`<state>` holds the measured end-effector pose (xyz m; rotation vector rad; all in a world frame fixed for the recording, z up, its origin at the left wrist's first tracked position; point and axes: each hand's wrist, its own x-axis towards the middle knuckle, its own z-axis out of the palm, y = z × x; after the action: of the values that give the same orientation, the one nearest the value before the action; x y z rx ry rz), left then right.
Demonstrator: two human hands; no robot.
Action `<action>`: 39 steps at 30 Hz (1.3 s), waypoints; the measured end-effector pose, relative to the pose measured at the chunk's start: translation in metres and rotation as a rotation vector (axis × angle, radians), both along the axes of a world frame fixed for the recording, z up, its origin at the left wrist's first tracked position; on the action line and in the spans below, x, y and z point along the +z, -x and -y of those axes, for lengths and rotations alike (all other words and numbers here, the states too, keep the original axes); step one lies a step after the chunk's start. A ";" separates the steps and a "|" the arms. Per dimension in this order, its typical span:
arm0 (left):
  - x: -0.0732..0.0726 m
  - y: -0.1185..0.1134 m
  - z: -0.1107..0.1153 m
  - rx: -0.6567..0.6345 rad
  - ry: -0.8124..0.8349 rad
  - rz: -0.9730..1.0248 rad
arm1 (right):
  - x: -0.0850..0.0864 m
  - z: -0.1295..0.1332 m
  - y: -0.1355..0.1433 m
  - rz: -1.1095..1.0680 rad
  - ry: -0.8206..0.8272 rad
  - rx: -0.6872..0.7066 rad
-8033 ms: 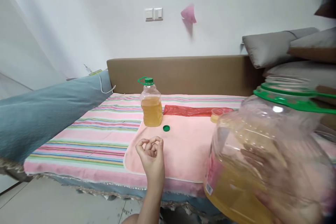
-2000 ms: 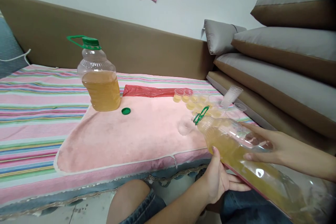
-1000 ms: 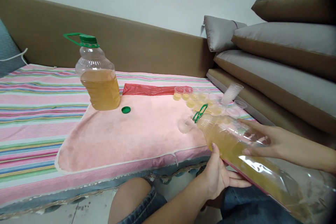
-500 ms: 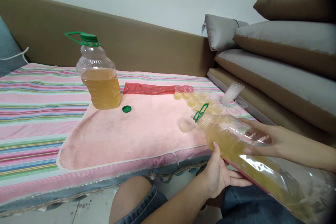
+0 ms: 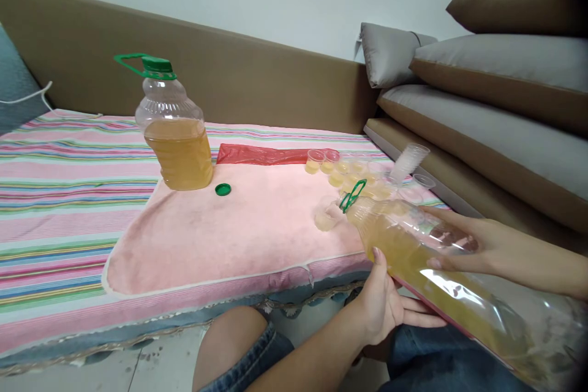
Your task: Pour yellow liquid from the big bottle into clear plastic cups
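Note:
A large clear bottle of yellow liquid (image 5: 413, 251) lies tilted, its open neck with a green ring at a small clear cup (image 5: 326, 215) on the pink cloth. My left hand (image 5: 386, 303) supports the bottle from below, thumb along its side. Over its upper side, my right hand (image 5: 463, 245) grips it. Behind the neck stand several small cups of yellow liquid (image 5: 336, 178). A stack of clear cups (image 5: 408, 162) leans beside them. Some liquid shows in the cup at the neck.
Another capped bottle (image 5: 184, 153) stands upright at the left, near a green cap (image 5: 223, 189). A red plastic bag (image 5: 266, 155) lies behind the pink cloth (image 5: 206, 233). Grey cushions (image 5: 482, 116) are piled at the right.
The liquid in the cup at the bottle's neck looks slightly higher. Both hands keep the same hold on the bottle; the view has shifted slightly.

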<state>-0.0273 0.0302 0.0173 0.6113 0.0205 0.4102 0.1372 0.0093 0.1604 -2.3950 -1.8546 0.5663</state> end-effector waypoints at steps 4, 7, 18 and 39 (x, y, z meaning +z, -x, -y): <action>0.000 0.000 0.000 -0.004 0.011 0.004 | 0.003 -0.001 0.004 -0.096 0.103 -0.042; 0.000 0.000 -0.001 -0.004 0.009 0.009 | 0.005 -0.001 0.006 -0.117 0.106 -0.045; 0.001 0.001 -0.002 0.003 0.007 -0.022 | 0.000 -0.002 -0.001 -0.136 0.106 -0.035; 0.003 0.002 -0.002 0.010 0.005 -0.035 | 0.003 -0.002 0.001 -0.095 0.039 0.031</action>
<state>-0.0296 0.0323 0.0207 0.6140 0.0582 0.4093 0.1359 0.0111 0.1636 -2.3227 -1.8613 0.7120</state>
